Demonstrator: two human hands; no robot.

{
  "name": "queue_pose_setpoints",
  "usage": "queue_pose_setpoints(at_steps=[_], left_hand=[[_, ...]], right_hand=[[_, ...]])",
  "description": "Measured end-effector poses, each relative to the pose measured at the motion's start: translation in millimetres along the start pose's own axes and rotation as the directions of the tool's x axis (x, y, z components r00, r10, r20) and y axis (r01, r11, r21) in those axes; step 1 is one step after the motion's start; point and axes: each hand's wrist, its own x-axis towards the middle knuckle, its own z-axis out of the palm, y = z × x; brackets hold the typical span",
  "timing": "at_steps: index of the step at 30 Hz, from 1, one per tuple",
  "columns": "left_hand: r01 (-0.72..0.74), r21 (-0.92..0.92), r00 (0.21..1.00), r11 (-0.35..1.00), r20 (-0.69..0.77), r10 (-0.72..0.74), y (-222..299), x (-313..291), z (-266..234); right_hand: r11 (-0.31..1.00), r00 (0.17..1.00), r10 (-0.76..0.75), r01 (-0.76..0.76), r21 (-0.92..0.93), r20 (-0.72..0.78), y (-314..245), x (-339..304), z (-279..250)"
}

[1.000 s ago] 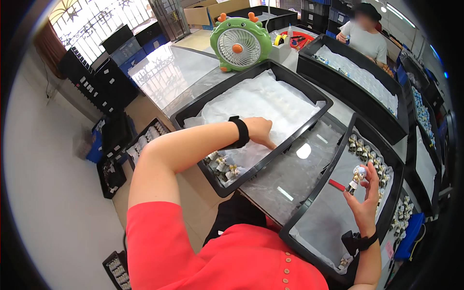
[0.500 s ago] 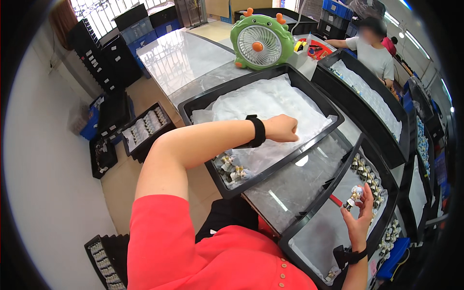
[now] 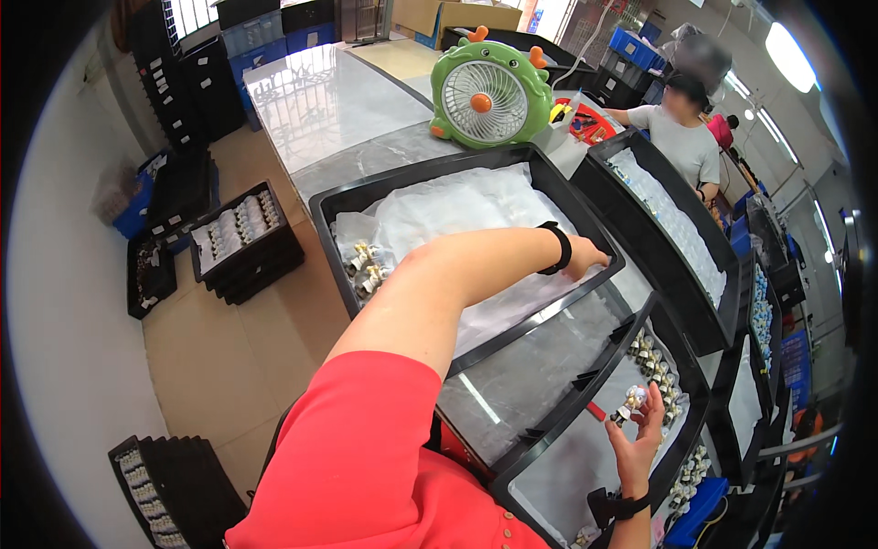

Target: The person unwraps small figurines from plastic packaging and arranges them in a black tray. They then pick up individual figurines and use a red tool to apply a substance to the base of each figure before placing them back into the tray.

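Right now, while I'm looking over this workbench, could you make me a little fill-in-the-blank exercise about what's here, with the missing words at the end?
1. Of the person's two hands, the ____ one holds the small figurine.
2. The tray beneath the left hand is ____ in colour.
3. The animal-shaped fan has a mostly ____ body.

Missing words: right; black; green.

The left arm, bent at the elbow, extends the left hand rightward, while the right hand pinches between thumb and curved fingers.
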Motion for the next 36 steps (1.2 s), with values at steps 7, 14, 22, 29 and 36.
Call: queue_pose_setpoints(at_steps=[7, 14, 22, 29, 36], left_hand=[[-0.082, 0.014, 0.995, 0.997, -0.060, 0.082, -3, -26, -40], [-0.011, -0.358, 0.983, 0.934, -0.173, -0.055, 20, -149, -145], [0.030, -0.332, 0.956, 0.943, -0.267, -0.124, 26, -235, -183], [0.023, -0.232, 0.964, 0.972, -0.252, -0.083, 27, -199, -170], [-0.052, 0.202, 0.970, 0.978, -0.224, 0.098, 20, -92, -98]], right_hand=[[0.998, 1.000, 0.024, -0.023, 0.054, -0.017, -3, 1, 1], [0.999, 0.999, 0.025, -0.023, 0.035, -0.043, -4, -5, -3], [0.999, 0.999, -0.046, 0.046, -0.001, -0.015, -5, -1, -1], [0.999, 0.999, -0.048, 0.048, 0.003, -0.021, -5, -5, -2], [0.994, 0.994, -0.109, 0.108, -0.018, -0.008, -11, -5, -1]])
